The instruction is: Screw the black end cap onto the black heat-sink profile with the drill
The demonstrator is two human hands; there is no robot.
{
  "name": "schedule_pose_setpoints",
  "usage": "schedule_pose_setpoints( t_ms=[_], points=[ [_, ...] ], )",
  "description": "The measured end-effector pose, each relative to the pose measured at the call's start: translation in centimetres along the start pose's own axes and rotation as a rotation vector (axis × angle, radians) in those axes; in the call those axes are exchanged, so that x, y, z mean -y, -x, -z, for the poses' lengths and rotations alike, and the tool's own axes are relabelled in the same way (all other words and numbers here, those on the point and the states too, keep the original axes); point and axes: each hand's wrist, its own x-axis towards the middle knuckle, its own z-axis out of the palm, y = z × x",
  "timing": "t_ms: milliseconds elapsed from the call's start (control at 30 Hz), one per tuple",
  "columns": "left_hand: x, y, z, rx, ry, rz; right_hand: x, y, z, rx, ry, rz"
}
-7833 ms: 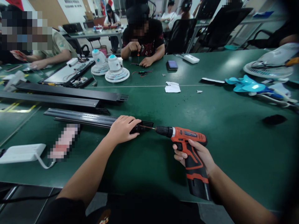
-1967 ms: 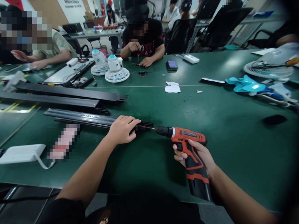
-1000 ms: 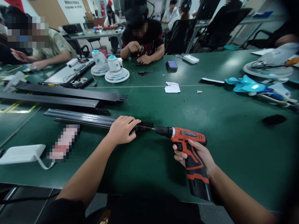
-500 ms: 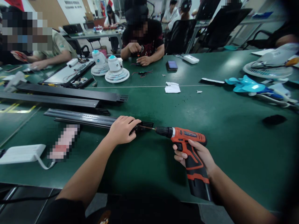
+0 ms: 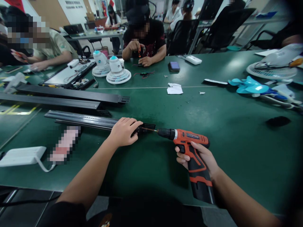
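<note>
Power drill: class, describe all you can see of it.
The drill is orange and black, apparently plastic, with a black chuck, white collar, trigger and dark base. Held in the right grip over the green tabletop, it points toward the picture's left, handle slanting down. Its thin bit extends toward the black bars; whether they touch is unclear.

Dim, cool light glares on the far tabletop (image 5: 233,66) and glints along the near black rail (image 5: 82,118); the right edge blurs into darkness, perhaps vignetting.
</note>
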Motion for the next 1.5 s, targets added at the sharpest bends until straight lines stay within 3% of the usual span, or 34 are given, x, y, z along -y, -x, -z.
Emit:
schedule_pose_setpoints(
  t_ms=[1500],
  points=[
    [-0.15, 0.08, -0.01, -0.005, -0.004, 0.02, 0.06, 0.11, -0.09, -0.019, 0.016, -0.015]
  ],
)
